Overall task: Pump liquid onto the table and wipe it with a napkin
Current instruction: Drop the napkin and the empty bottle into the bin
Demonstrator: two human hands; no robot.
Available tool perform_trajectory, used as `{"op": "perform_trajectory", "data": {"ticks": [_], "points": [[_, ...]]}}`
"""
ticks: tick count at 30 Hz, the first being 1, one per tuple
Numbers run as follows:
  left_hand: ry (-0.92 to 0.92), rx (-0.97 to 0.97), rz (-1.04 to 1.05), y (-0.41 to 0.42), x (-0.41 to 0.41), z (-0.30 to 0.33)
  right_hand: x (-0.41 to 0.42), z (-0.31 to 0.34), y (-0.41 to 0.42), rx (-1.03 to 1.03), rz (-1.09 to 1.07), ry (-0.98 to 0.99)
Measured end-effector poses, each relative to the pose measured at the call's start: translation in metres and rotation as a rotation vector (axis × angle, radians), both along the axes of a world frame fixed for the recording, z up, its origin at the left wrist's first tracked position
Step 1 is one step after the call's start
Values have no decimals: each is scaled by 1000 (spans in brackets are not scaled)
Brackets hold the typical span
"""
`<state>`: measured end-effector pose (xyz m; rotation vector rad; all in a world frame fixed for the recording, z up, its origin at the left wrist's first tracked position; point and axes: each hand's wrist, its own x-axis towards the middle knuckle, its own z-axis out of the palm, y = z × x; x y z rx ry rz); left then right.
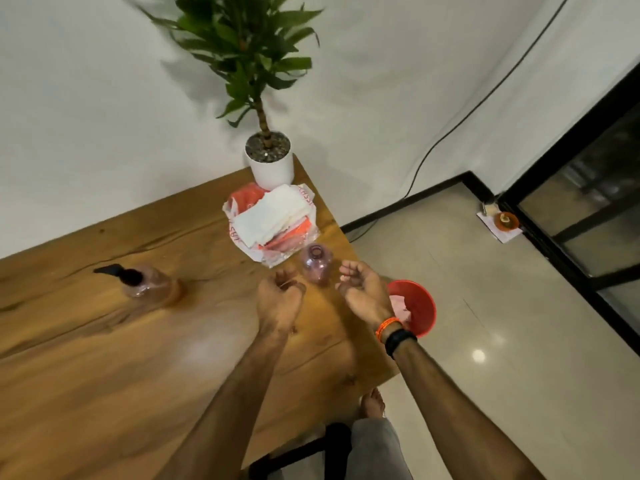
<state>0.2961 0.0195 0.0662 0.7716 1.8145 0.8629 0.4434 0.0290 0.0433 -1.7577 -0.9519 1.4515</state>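
Left hand [280, 301]: fingers loosely curled, holding nothing, above the table [104, 358].
Right hand [363, 289]: fingers loosely curled, empty, just beside the open bottle [316, 263].
Pump bottle [147, 282]: well left of both hands.
Napkins [272, 216]: stacked on a red-lettered wrapper; writing unreadable.
Red bin [415, 306]: beyond table edge.

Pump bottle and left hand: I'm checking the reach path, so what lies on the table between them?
In the head view, only bare wooden table lies between the pump bottle and the left hand.
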Motion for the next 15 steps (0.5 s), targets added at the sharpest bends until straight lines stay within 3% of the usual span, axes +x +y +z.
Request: {"op": "perform_trajectory", "data": {"ticks": [6, 11, 15], "points": [[-104, -23, -99, 28, -7, 4, -16, 6, 18, -14, 87, -190], [-171, -46, -243, 34, 1, 10, -16, 9, 24, -16, 101, -115], [-193, -36, -239, 33, 11, 13, -5, 12, 24, 10, 75, -90]]}}
